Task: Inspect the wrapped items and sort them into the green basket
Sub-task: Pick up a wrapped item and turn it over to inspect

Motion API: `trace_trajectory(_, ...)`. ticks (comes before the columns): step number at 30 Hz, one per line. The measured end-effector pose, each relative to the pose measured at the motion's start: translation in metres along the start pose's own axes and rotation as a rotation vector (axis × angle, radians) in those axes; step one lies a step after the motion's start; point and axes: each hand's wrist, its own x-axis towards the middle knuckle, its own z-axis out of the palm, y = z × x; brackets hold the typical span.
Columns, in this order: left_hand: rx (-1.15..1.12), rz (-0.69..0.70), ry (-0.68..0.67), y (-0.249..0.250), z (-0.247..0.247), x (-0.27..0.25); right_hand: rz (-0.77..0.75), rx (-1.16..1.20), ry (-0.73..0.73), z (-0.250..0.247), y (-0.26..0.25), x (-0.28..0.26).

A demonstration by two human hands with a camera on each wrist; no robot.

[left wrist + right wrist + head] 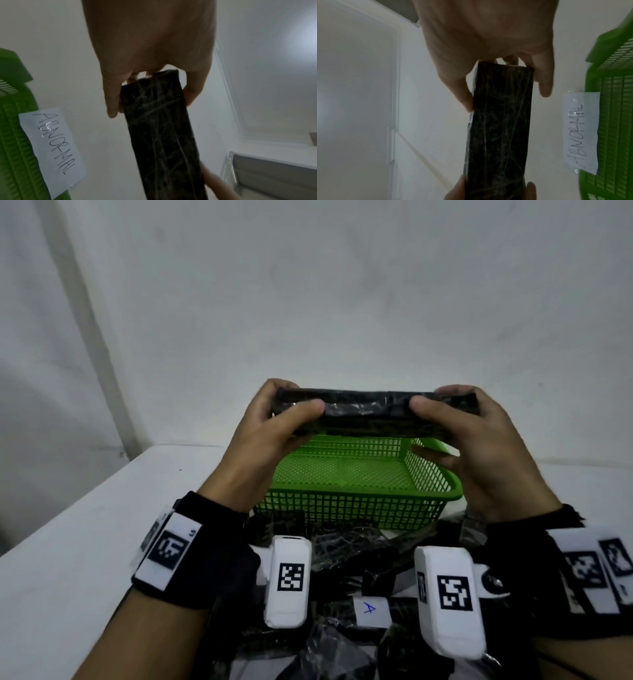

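A long, flat-sided black block (370,412) wrapped in clear, wrinkled plastic film is held level in the air just above the far rim of the green basket (356,508). The film catches light in thin creases along the block's dark, matte faces. The left hand (274,419) grips the block's left end, thumb pressed on the near face and fingers curled over the top to the far side. The right hand (479,433) grips the right end the same way, thumb on the near face, fingers wrapped behind; one finger reaches below the block toward the basket's right wall. Both wrists are bent upward, palms facing each other across the block.

The basket is a shallow rectangular tray of bright green plastic with a fine perforated floor and gridded lattice walls; its floor is bare where it shows. It sits on a white table (85,542). A white paper label (53,147) with ABNORMAL handwritten in black lies against the basket's outer wall, seen from both wrist views.

On the near side of the basket lies a heap of more black film-wrapped items (346,546), glossy and crumpled, one with a white tag (371,609) marked with a blue letter A. Behind the basket rises a plain pale wall (308,302).
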Motion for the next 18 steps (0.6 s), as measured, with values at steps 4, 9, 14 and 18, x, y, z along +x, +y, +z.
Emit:
trace_trajectory(4,0.012,0.011,0.031,-0.002,0.003,0.001,-0.06,0.047,0.044,0.002,0.005,0.002)
trace_trajectory(9,0.021,0.013,0.087,-0.003,0.005,0.0,-0.146,0.011,0.026,0.003,0.004,-0.001)
trace_trajectory(14,-0.04,-0.235,0.03,0.001,0.002,0.001,-0.253,-0.113,-0.012,-0.003,-0.003,-0.002)
trace_trajectory(18,-0.13,-0.217,0.141,0.0,0.005,0.003,-0.291,0.008,-0.045,-0.009,0.0,0.003)
